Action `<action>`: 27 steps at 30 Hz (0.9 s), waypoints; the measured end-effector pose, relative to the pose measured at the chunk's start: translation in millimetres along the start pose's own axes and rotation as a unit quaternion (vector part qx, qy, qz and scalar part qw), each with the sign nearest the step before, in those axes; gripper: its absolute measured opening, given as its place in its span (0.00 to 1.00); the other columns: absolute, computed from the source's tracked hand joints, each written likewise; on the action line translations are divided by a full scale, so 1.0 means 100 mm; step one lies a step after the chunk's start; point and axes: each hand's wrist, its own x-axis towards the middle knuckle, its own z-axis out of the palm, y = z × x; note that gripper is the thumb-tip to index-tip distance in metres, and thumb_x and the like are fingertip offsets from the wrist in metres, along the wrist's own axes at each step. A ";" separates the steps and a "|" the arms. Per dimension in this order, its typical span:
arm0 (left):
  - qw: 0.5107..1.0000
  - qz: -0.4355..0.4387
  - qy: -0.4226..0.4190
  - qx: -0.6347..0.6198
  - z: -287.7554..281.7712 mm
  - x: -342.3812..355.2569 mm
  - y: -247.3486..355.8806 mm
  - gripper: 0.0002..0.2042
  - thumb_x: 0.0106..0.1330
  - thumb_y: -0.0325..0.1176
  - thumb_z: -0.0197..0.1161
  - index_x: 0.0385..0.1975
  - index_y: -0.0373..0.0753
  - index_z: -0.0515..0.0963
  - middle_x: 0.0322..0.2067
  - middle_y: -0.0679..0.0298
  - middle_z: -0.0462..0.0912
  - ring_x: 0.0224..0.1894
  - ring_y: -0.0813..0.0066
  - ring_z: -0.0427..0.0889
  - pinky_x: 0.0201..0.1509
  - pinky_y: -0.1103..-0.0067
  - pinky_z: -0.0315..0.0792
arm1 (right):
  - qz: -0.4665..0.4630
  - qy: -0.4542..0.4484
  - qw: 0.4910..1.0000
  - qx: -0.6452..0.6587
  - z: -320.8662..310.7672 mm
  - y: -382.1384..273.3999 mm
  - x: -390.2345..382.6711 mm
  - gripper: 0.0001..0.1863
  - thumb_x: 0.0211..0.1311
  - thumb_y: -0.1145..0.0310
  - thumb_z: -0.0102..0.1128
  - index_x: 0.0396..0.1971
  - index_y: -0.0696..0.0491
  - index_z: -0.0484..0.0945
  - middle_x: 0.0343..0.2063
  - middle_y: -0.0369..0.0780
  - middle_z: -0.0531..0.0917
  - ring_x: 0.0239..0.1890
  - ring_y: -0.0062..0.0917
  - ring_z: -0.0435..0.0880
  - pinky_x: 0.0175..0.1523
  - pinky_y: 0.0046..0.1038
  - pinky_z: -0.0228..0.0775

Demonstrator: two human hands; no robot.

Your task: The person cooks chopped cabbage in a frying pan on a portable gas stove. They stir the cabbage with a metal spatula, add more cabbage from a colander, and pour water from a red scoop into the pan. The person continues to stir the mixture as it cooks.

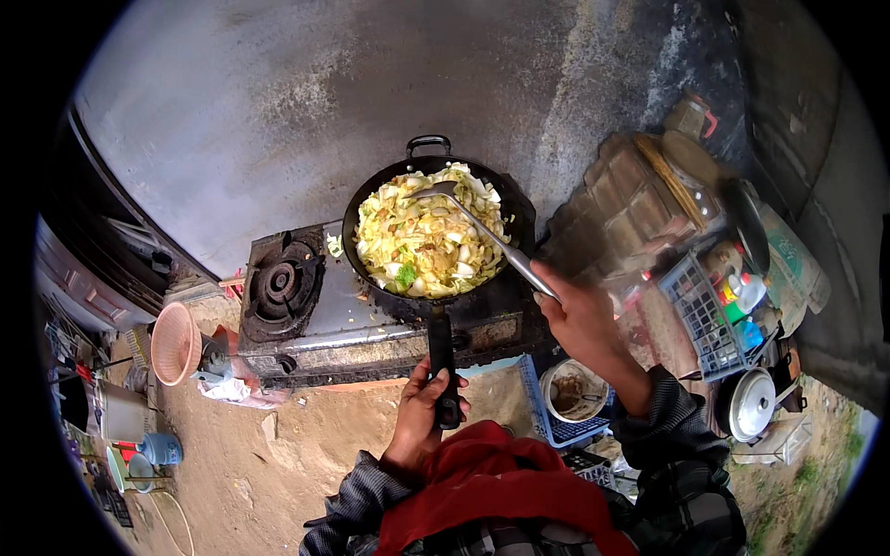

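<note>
Gripping the black handle of a wok in the left hand, curled firmly round it in front of the stove's near edge, with the thumb laid over the top. Grasping the end of a metal spatula in the right hand, folded round it above the stove's near right corner. Slanting from there over the wok, with the blade down on chopped cabbage. Heaped pale yellow and white inside the wok, with a bright green leaf toward the near left. Set on the right part of the stove, reaching with its far loop toward the grey wall. Fitted at the stove's left end with a round burner. Flanked past the left edge by a pink basket, past the right edge by a plastic crate of bottles and a lidded silver pot.
</note>
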 end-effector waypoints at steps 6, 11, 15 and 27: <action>0.998 -0.045 -0.052 0.006 -0.08 0.08 0.09 0.19 0.67 0.39 0.49 0.55 0.41 0.61 0.41 0.58 0.74 0.37 0.67 0.78 0.37 0.73 0.75 | 0.138 -0.066 0.988 -0.024 0.72 -0.44 -0.25 0.29 0.56 0.66 0.53 0.59 0.47 0.60 0.30 0.49 0.80 0.31 0.44 0.79 0.39 0.41 0.70; 0.990 -0.063 -0.123 -0.010 -0.29 0.22 0.02 0.28 0.65 0.57 0.42 0.54 0.38 0.63 0.47 0.58 0.72 0.49 0.63 0.72 0.51 0.67 0.67 | 0.191 -0.035 0.968 0.161 1.19 -0.56 -0.40 0.32 0.55 0.69 0.54 0.61 0.50 0.55 0.26 0.51 0.79 0.30 0.45 0.79 0.38 0.39 0.70; 0.984 -0.084 -0.158 -0.025 -0.33 0.33 0.03 0.35 0.62 0.64 0.39 0.55 0.37 0.62 0.52 0.57 0.70 0.54 0.62 0.70 0.56 0.66 0.62 | 0.211 0.000 0.945 0.250 1.34 -0.49 -0.51 0.33 0.53 0.72 0.56 0.61 0.51 0.56 0.25 0.49 0.79 0.28 0.42 0.80 0.35 0.34 0.71; 0.970 -0.108 -0.185 -0.117 -0.30 0.25 0.25 0.23 0.68 0.53 0.40 0.55 0.45 0.64 0.55 0.66 0.68 0.59 0.69 0.65 0.62 0.69 0.58 | 0.075 0.037 0.996 -0.036 1.07 -1.19 -0.32 0.20 0.46 0.68 0.56 0.43 0.53 0.74 0.20 0.38 0.72 0.21 0.29 0.77 0.22 0.29 0.67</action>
